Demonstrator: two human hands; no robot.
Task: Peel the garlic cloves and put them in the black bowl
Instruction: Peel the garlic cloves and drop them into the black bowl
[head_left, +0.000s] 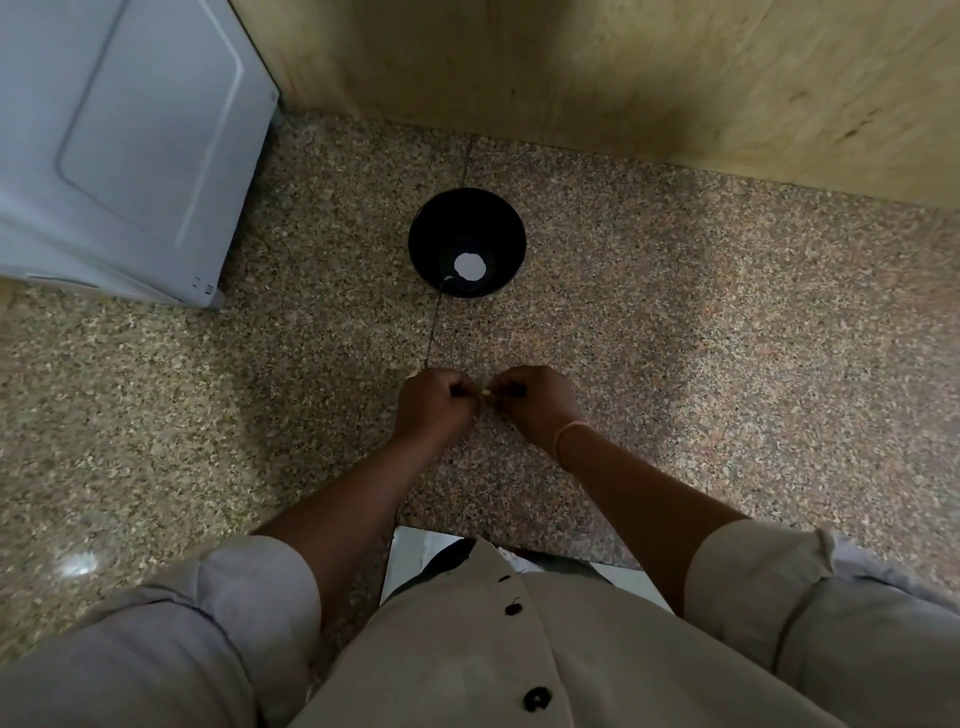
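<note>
Garlic clove (485, 393), a tiny pale speck, is pinched between two hands over a speckled counter (727, 338). The left hand (428, 402) curls its fingers tight round one end; the right hand (535, 400) nips the other. The black bowl (467, 218) stands beyond them, well apart. Squeezed too hard, the clove could shoot out and miss it.

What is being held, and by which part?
A small pale garlic clove, pinched from both sides by the left hand and right hand; exact part too small to tell.
</note>
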